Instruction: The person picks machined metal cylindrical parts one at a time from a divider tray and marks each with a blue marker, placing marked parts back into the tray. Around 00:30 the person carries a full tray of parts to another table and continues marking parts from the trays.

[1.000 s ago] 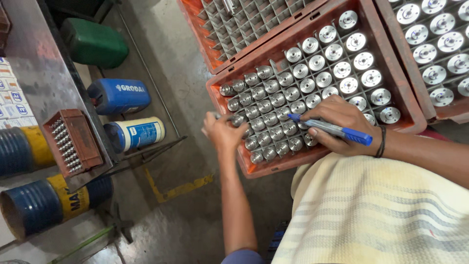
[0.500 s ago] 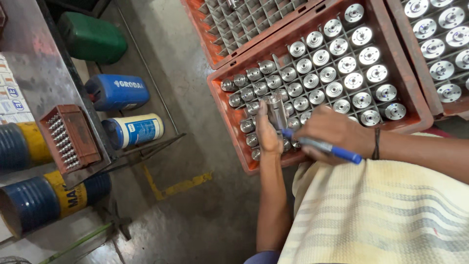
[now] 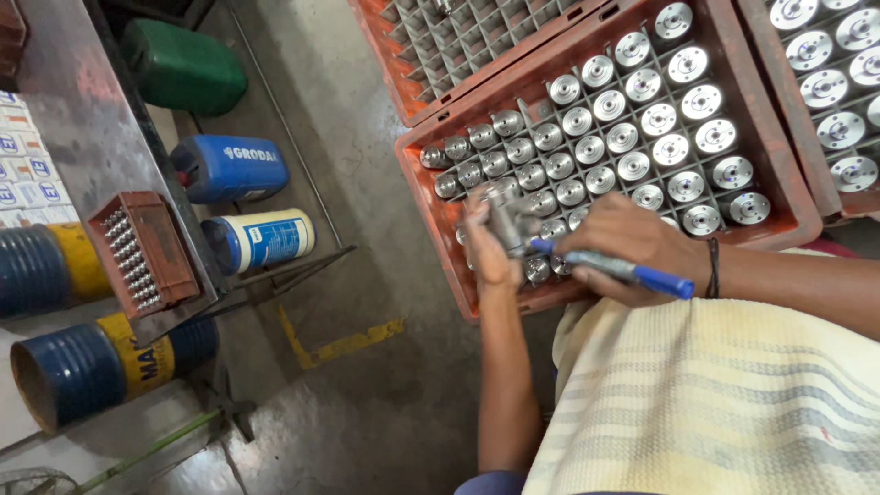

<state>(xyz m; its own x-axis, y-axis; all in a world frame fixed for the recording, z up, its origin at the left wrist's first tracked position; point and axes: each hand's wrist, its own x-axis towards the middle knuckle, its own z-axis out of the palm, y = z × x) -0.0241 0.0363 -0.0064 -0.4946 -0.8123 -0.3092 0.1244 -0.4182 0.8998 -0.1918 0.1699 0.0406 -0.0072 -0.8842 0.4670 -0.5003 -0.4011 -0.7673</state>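
Meanwhile, a metal part (image 3: pixel 504 215) is gripped by the left hand (image 3: pixel 486 252) just above the orange crate (image 3: pixel 431 197) (lifted clear, tilted for marking) — a blue marker (image 3: pixel 614 268) is clasped in the right hand (image 3: pixel 632 243).

Green jerrycan (image 3: pixel 183 66), blue jerrycan (image 3: pixel 229 168), blue-yellow drums (image 3: pixel 87 367) on floor; small brown tray (image 3: pixel 142 252), possibly pins.

Shiny machined metal cylinder (image 3: pixel 502 216), matt orange plastic crate (image 3: pixel 431 197), blue plastic marker (image 3: pixel 616 269).
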